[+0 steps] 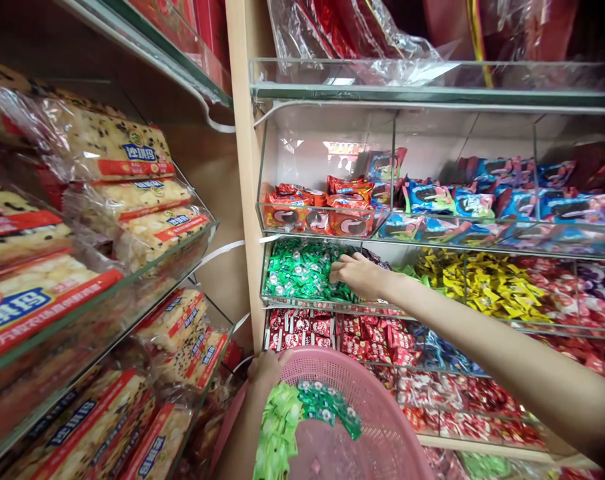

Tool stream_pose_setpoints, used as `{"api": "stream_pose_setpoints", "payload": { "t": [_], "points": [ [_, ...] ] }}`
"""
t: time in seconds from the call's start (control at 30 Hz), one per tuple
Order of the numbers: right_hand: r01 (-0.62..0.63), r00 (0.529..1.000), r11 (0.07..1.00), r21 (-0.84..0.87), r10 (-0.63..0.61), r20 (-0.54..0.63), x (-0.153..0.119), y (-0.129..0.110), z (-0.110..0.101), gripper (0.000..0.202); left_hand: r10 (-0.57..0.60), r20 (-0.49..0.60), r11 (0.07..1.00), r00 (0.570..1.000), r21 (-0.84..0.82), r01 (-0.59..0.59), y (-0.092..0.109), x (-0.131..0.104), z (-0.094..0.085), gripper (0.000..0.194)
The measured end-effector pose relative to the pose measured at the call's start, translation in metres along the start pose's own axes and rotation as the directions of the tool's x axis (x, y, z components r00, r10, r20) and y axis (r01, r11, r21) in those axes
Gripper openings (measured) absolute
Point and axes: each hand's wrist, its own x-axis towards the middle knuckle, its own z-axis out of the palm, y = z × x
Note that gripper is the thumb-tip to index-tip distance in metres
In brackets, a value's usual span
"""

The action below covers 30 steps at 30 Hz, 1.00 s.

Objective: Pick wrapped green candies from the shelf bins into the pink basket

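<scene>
One basket (389, 417) holding two candy heaps (277, 437), two hands (359, 275)

The basket (385, 407) is coloured pink and patterned with small holes. Inside its left edge, packets (276, 433) are coloured pale lime; by its far edge, sweets (327, 403) are wrapped in deep green, dotted with whitish spots. The same green is repeated in wrappers (302, 267) at the left end of the shelf (302, 304); toward its middle, bright yellow twists (497, 290) are marked with dark patches. Cream bars (117, 137) are flecked black and banded red.
</scene>
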Motion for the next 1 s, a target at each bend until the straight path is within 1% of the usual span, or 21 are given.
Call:
{"api": "stream_pose_setpoints", "payload": {
  "t": [0.2, 0.4, 0.53, 0.67, 0.8, 1.0],
  "points": [
    [-0.026, 0.999, 0.999, -0.027, 0.027, 0.037, 0.003, -0.001, 0.002, 0.045, 0.000, 0.001, 1.000, 1.000, -0.002, 0.000, -0.001, 0.002, 0.002, 0.075],
    [-0.047, 0.997, 0.997, -0.058, 0.050, 0.052, 0.010, -0.001, 0.004, 0.041, -0.003, 0.004, 1.000, 1.000, -0.001, 0.003, -0.003, 0.005, 0.004, 0.074],
    [-0.068, 0.994, 0.996, -0.062, 0.072, 0.077, 0.011, -0.003, -0.002, 0.038, 0.002, -0.003, 1.000, 1.000, -0.011, -0.002, -0.003, 0.004, 0.004, 0.074],
    [-0.076, 0.994, 0.995, -0.071, 0.081, 0.072, 0.009, -0.002, -0.008, 0.037, -0.001, -0.007, 1.000, 1.000, -0.015, 0.001, -0.001, 0.001, 0.001, 0.073],
    [-0.059, 0.996, 0.996, -0.072, 0.064, 0.059, 0.010, 0.000, -0.006, 0.038, -0.016, 0.004, 1.000, 1.000, -0.011, 0.016, 0.000, -0.001, -0.001, 0.071],
    [-0.081, 0.994, 0.992, -0.095, 0.088, 0.071, 0.014, -0.004, -0.005, 0.027, -0.019, 0.001, 1.000, 1.000, -0.001, 0.019, 0.000, 0.000, 0.000, 0.071]
  ]
}}
